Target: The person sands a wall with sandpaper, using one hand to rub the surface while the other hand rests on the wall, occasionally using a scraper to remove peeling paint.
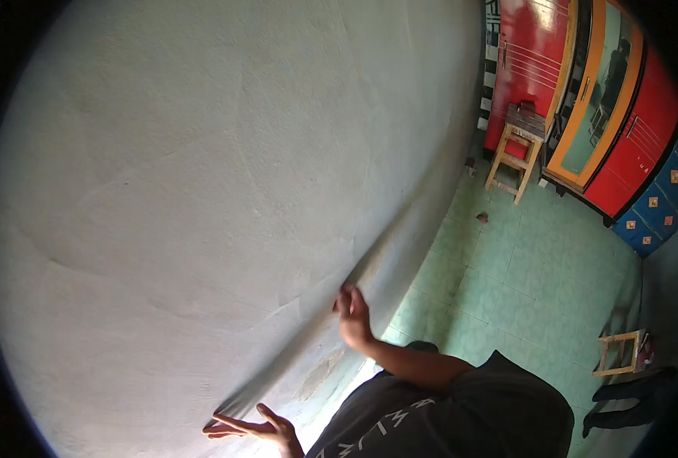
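Shirt lettering (398,417) below the right hand (353,316) cannot be fully read. Left hand (269,428) is spread at the wall (201,214); right grip, fingers curled, cannot be determined.

The floor (507,263) was of pale green tiles with thin joints; along its far edge stood a red wardrobe (621,177) with an orange-framed mirror door; a wooden stool (514,160) stood upright just before it, near the far left corner; a small reddish object (482,218), too small to identify, lay nearer the left edge; another stool (621,337) stood by the right edge.
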The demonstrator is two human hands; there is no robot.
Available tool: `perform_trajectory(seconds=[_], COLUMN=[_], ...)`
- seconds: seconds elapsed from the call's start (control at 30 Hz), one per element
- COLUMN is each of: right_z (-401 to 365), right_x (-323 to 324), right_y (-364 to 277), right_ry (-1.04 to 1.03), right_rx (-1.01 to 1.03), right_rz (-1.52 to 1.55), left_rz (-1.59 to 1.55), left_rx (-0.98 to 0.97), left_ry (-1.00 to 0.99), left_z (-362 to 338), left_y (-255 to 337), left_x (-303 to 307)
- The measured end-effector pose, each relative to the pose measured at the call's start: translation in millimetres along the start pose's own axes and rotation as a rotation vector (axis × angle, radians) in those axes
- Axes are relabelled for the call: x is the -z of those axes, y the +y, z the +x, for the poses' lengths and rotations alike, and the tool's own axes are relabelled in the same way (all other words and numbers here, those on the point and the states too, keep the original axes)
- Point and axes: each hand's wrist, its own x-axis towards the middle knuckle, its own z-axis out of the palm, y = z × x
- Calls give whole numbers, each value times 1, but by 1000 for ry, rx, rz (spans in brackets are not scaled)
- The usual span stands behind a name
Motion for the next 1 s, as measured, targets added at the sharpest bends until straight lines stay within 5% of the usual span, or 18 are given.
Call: perform_trajectory(seconds=[0.1, 0.17, 0.23, 0.27, 0.37, 0.43, 0.53, 0.6, 0.77, 0.83, 0.9, 1.0], right_z=[12, 79, 168, 217, 318, 312, 214, 197, 384, 482, 523, 494], right_x=[5, 16, 45, 61, 111, 96, 75, 87, 143, 191, 219, 211], right_y=[-15, -47, -34, -36, -55, -50, -64, -73, -85, -67, -92, -78], right_ry=[-35, 119, 253, 330, 355, 461, 132, -106, 272, 250, 243, 129], right_rx=[-91, -155, 71, -5, -97, 50, -246, -75, -129, -200, -63, -189], right_rz=[227, 222, 130, 317, 203, -41, 83, -32, 240, 323, 19, -59], left_rz=[67, 91, 81, 67, 80, 68, 39, 82, 135, 78, 68, 107], left_rx=[43, 76, 121, 133, 130, 169, 222, 198, -12, 7, 5, 2], left_ry=[99, 170, 178, 179, 181, 198, 254, 247, 205, 194, 184, 109], left_z=[7, 8, 10, 10, 8, 5, 12, 13, 6, 2, 3, 3], left_y=[14, 22, 42, 49, 64, 84, 134, 166, 236, 261, 277, 316], left_x=[-19, -32, -34, -36, -45, -56, -64, -72, -98, -109, -117, -117])
